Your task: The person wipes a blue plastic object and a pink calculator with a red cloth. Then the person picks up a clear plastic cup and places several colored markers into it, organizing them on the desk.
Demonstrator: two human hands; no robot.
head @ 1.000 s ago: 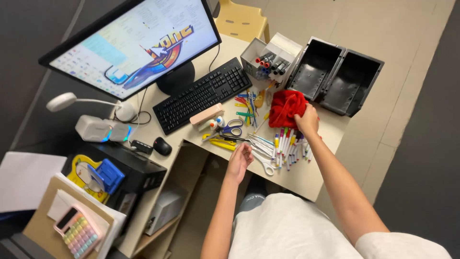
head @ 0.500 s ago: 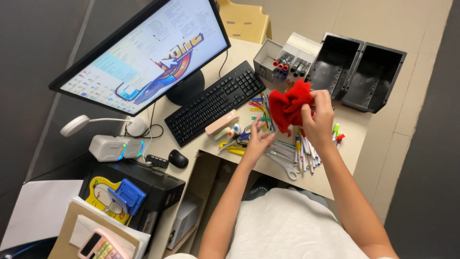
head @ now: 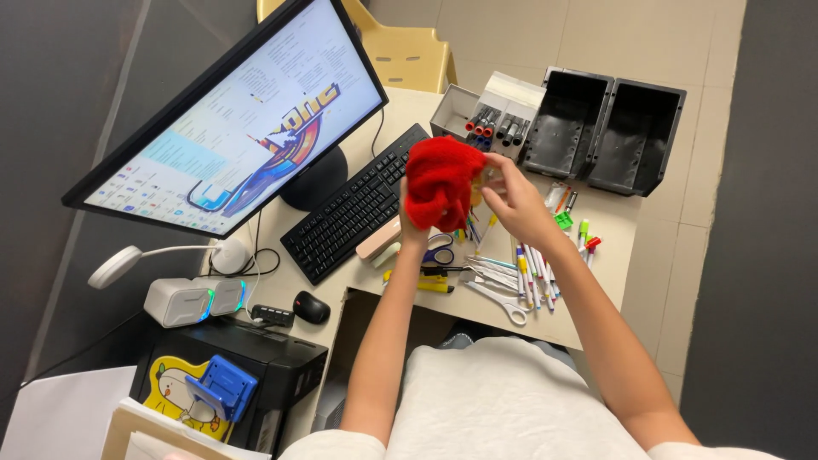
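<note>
Both my hands hold a crumpled red cloth (head: 439, 181) up above the desk (head: 609, 230). My left hand (head: 411, 223) grips it from below and is mostly hidden behind it. My right hand (head: 514, 201) pinches its right side with the fingers curled. Under the cloth lie several markers and pens (head: 532, 277), scissors (head: 439, 253) with blue handles and a yellow cutter (head: 422, 283).
A black keyboard (head: 354, 209) and a lit monitor (head: 239, 128) stand at the left. Two black bins (head: 605, 132) and a grey box of markers (head: 494, 119) sit at the back. A mouse (head: 311, 307), a lamp (head: 128, 262) and a computer tower (head: 256, 375) are lower left.
My right hand lifted the red cloth off the desk. My left hand rose from the desk edge and took hold of it too.
</note>
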